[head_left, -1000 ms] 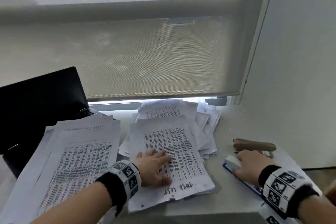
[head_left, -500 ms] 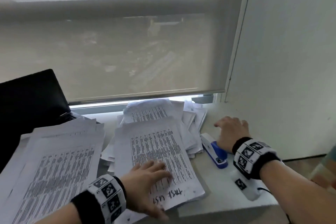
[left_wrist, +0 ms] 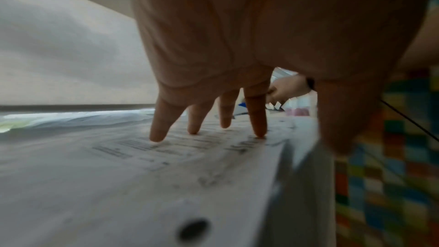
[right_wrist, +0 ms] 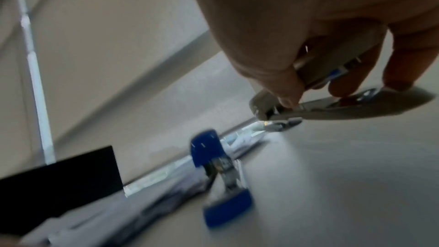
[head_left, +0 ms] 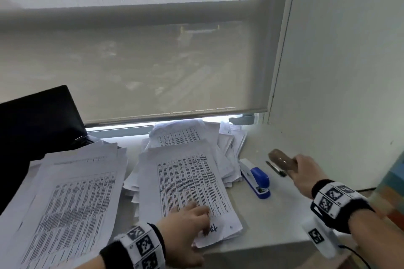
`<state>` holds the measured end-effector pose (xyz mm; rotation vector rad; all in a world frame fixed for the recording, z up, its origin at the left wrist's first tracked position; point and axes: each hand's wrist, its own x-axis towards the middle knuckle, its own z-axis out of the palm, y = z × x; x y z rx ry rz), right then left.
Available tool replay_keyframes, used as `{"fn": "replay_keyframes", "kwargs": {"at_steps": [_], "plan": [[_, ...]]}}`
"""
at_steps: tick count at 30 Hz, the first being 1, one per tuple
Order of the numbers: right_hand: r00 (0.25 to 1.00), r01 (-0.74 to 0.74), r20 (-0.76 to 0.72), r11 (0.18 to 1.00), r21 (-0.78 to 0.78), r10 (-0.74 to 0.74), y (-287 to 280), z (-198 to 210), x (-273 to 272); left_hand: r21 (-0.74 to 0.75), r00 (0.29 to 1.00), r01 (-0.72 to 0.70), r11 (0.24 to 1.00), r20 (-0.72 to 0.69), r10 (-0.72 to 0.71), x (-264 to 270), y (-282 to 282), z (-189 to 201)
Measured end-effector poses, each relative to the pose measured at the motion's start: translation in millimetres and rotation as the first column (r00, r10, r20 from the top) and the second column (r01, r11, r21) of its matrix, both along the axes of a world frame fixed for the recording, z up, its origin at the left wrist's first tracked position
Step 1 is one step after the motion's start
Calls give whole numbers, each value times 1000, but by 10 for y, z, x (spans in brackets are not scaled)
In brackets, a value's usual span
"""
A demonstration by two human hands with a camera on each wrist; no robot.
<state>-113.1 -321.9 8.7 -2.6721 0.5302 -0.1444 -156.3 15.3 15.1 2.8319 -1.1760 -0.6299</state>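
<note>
My left hand (head_left: 188, 223) rests on the middle stack of printed sheets (head_left: 188, 177), near its front edge. In the left wrist view its straight fingertips (left_wrist: 257, 131) press on the top sheet (left_wrist: 142, 166). My right hand (head_left: 306, 172) grips a brown stapler (head_left: 282, 158) at the back right of the table and holds it just above the surface. Thumb and fingers (right_wrist: 285, 82) are curled round the stapler (right_wrist: 332, 104), whose lower arm stands apart from the top. A blue and white stapler (head_left: 255, 178) lies on the table between the stack and my right hand.
A second paper stack (head_left: 72, 203) lies at the left, partly over a black laptop (head_left: 32, 124). Loose sheets (head_left: 181, 133) pile up under the window blind (head_left: 153, 61). A white wall (head_left: 349, 72) bounds the table's right side. The table edge (head_left: 262, 247) is near me.
My right hand left the blue stapler on the table, reached to the back right and took hold of the brown stapler. My left hand slid toward the front edge of the stack.
</note>
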Motion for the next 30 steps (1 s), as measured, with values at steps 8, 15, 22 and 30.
{"fn": "replay_keyframes", "kwargs": {"at_steps": [8, 15, 22, 30], "plan": [[962, -238, 161, 966, 105, 220, 424, 448, -275, -181, 997, -66, 981, 29, 72, 92, 80, -28], [949, -306, 130, 941, 145, 288, 612, 430, -289, 56, 995, 44, 997, 86, -49, -3, 108, -49], [939, -341, 100, 925, 166, 329, 675, 469, -373, -190, 996, 72, 979, -42, -82, -278, 107, 100], [899, -430, -43, 895, 119, 437, 1135, 311, -327, -142, 956, -282, 949, 43, 291, -114, 266, 27]]}}
